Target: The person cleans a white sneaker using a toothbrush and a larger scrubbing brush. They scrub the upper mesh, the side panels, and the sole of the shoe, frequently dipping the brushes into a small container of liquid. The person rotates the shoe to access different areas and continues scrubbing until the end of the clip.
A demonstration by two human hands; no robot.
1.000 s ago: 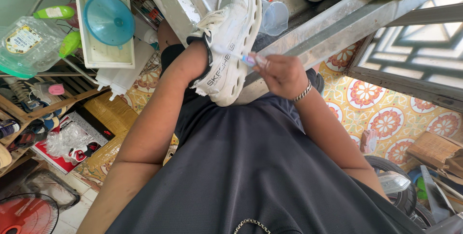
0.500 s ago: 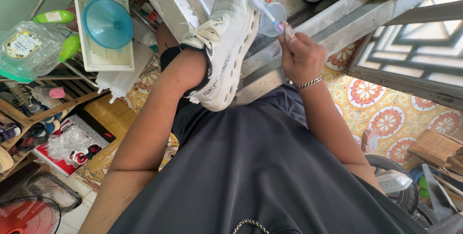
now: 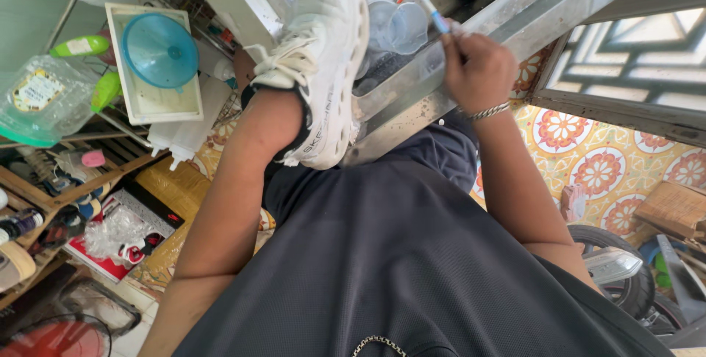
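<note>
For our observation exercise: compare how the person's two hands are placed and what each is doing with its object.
The left hand is pushed inside the white sneaker, hidden by it; the right hand is in plain sight, fingers closed round a thin brush. The left bears the shoe's bulk; the right pinches a slim handle. Both are raised over the metal tray.

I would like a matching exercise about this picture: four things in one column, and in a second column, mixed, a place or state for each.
Things:
1. white sneaker
2. toothbrush
3. blue funnel
4. metal bracelet

Places or states:
a. lies in a white tray
b. held in the right hand
c. worn over the left hand, which is hidden inside it
d. sits around the right wrist

Pairs: 1-c, 2-b, 3-a, 4-d
</note>
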